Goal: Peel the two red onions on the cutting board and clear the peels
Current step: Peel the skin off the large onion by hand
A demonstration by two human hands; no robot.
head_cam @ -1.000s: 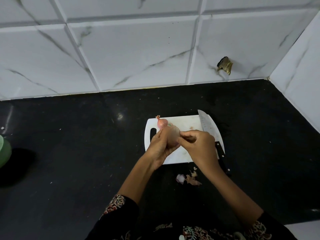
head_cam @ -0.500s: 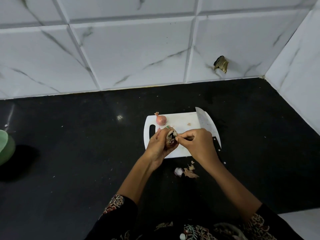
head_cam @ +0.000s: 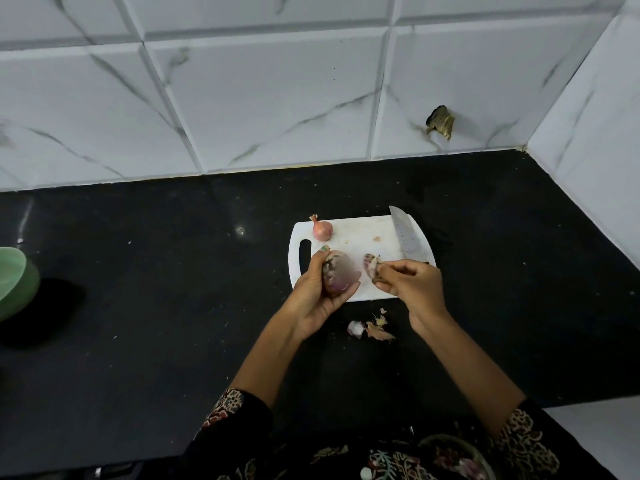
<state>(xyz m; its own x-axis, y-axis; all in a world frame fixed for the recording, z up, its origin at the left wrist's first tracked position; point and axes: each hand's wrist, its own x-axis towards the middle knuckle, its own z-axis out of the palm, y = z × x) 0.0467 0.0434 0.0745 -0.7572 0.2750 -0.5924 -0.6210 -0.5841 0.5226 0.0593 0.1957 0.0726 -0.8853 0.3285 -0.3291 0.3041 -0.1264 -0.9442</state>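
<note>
sleeves (head_cam: 228,407): dark patterned fabric, nearest the camera, both forearms reach out over the counter (head_cam: 138,306).
loose peels (head_cam: 372,329): small heap of skins on the black counter just in front of the board, between the two wrists; not yet cleared.
left hand (head_cam: 313,294): fingers and thumb curled round the larger onion (head_cam: 339,275), held above the near left part of the board; purple flesh shows, a few dry scraps cling near the top.
right hand (head_cam: 414,282): pinches a torn strip of skin (head_cam: 371,266) at the fingertips, just beside the held onion, apart from it.
cutting board (head_cam: 360,237): white, handle slot on the left.
knife (head_cam: 407,235): lies along the board's right side, blade pointing away, handle hidden under the right hand.
second onion (head_cam: 322,229): small, skin on, stands on the far left corner of the board, untouched.
step (judgement): stripping the first onion, roughly halfway through the task.
how to do it well: drop the strip onto the heap, not the board; turn the onion in the left palm, catch the remaining scraps at the top with a nail, pull toward the root; keep fingers off the blade.
green bowl (head_cam: 15,282): far left edge of the counter, well apart.
tiled wall (head_cam: 259,98): white marble pattern, behind.
</note>
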